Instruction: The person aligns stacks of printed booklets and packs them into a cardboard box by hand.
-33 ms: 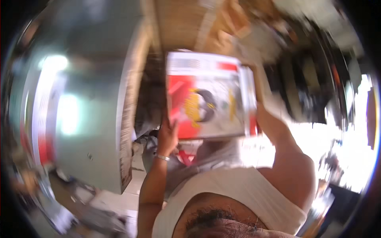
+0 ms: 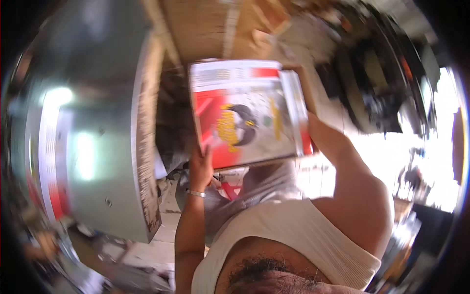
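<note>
A printed box (image 2: 249,117), red, white and grey with a dark round picture and yellow lettering, is held up in front of my body between both hands. My left hand (image 2: 199,171), with a metal band at the wrist, grips its lower left corner, the thumb lying along the edge. On the right side my right hand (image 2: 312,128) holds the box's edge; most of its fingers are hidden behind it. A narrow white and red strip (image 2: 299,115) shows along that right side; whether it is the box's side or a second piece I cannot tell.
To the left stands a grey-green table top (image 2: 110,196) with a worn edge and glaring reflections. Brown cardboard (image 2: 200,29) lies beyond the box. Dark machine-like equipment (image 2: 372,93) stands at the right. Pale floor tiles (image 2: 320,181) show below the box.
The box and both hands have shifted slightly left and up in the picture, and the box has tilted a little. The surroundings have shifted too, as my head moves. Both hands keep their hold.
</note>
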Tool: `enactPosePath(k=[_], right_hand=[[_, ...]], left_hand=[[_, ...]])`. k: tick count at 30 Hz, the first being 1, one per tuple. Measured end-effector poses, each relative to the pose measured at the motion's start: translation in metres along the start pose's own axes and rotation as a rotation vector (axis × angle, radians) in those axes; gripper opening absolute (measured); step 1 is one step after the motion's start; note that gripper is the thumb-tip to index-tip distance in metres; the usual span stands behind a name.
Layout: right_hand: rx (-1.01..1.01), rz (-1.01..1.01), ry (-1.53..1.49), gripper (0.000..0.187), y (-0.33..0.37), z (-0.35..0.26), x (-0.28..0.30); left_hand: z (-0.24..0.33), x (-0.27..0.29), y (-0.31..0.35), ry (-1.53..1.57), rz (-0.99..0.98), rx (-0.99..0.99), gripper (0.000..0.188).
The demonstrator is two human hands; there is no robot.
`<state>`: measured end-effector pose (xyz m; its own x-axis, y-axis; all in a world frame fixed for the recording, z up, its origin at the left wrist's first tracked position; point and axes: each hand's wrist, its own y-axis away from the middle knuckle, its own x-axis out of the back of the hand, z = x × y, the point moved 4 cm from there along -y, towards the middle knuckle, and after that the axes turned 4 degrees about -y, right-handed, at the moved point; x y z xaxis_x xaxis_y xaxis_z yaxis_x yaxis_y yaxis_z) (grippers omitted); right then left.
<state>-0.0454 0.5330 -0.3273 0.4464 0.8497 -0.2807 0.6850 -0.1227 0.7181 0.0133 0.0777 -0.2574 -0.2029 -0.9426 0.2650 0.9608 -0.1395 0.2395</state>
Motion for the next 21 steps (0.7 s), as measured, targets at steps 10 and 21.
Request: enactPosePath(k=[10,21], right_hand=[[0.075,0.010,-0.142,0.065,0.016,-0.003,0.003],[0.141,-0.021,-0.069,0.067,0.003,-0.010,0.014]], left_hand=[[0.003,0.008,0.034,0.082,0.004,0.056,0.066],[-0.067,0.053,0.211,0.410,0.288,0.278,0.063]])
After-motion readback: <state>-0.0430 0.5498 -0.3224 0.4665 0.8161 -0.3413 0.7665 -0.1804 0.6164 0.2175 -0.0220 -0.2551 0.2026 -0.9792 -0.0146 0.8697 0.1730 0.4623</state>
